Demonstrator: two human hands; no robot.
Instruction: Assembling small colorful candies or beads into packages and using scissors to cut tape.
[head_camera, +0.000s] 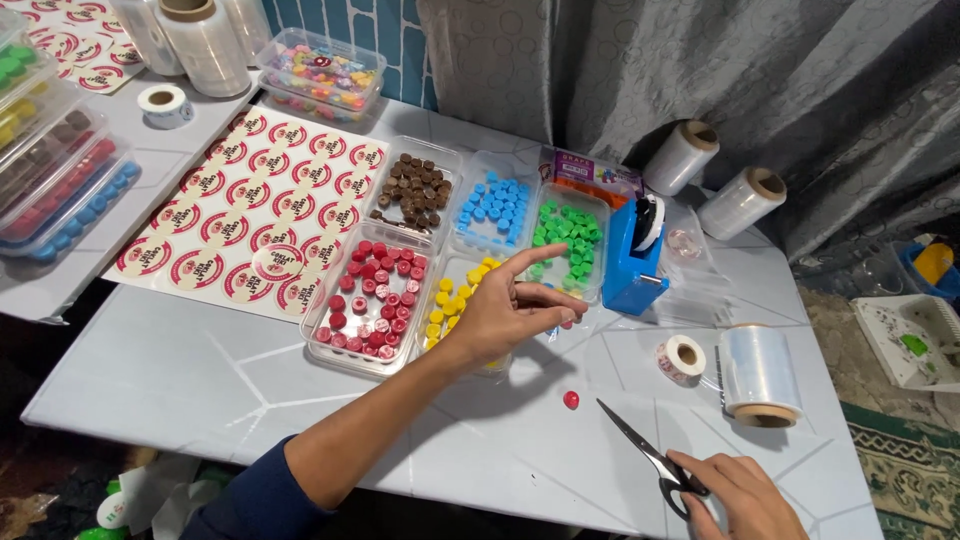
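Scissors (650, 462) lie at about five o'clock on the pale table (200, 370), blades parted and tips aimed toward eleven o'clock, their black handles gripped by the right hand (735, 495), whose fingers are closed around the loops; the grip appears to steady the tool flat against the surface. A single red candy (571, 399) sits loose on the table just off the blade tips, toward ten o'clock, apart from them. The left hand (510, 310) hovers at the centre over the tray of yellow candies (450, 300), fingers spread loosely, the index finger pointing toward two o'clock; whether the thumb and lower fingers pinch anything cannot be told. Clear trays stand side by side, seemingly sorted by colour: red candies (370, 300) at nine o'clock of the hand, brown (415, 190), blue (495, 205) and green (565, 235) candies beyond. A blue tape dispenser (632, 262) stands at two o'clock, a small tape roll (681, 357) and a roll of clear film (760, 372) at three. A sheet of round stickers (255, 205) lies at ten o'clock.
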